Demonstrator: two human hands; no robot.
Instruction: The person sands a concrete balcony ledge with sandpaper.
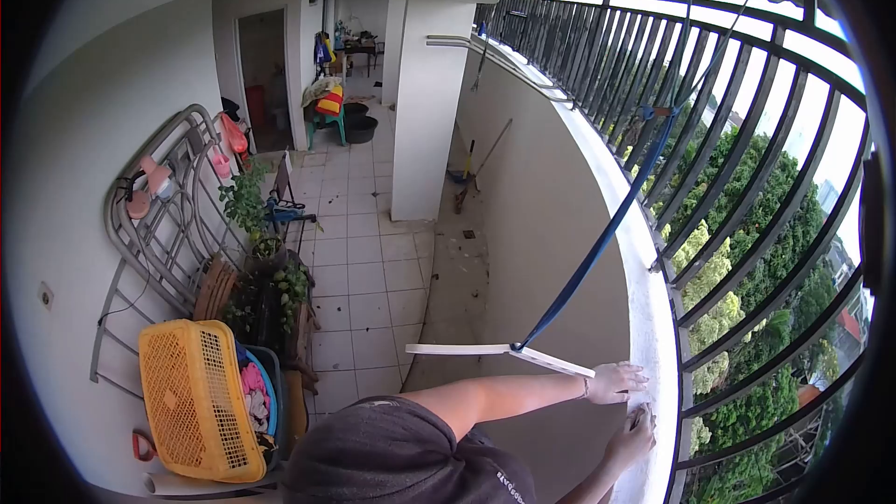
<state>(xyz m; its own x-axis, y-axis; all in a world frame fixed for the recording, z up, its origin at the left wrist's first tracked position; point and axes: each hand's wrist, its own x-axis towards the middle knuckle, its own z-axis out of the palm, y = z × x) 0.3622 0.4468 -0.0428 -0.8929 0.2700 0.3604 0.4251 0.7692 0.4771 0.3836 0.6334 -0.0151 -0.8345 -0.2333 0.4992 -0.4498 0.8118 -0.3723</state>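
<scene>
My left hand [616, 383] lies on the white top of the parapet wall [638, 317], its fingers stretched out and apart. Just below it, my right hand [635, 436] rests at the same ledge with curled fingers. Something small and dark shows at those fingertips, but I cannot tell what it is. A blue strap [597, 247] hangs down from above, with a thin white bar [459, 349] at its lower end. One end of this bar reaches close to my left wrist. My dark sleeve [373, 448] fills the bottom middle.
Black metal railing [737, 261] rises along the parapet on the right, trees beyond it. At left stand a yellow laundry basket [191, 401], potted plants [245, 201] and a metal frame [177, 196] against the wall. A white pillar [425, 121] stands on the tiled floor [364, 252].
</scene>
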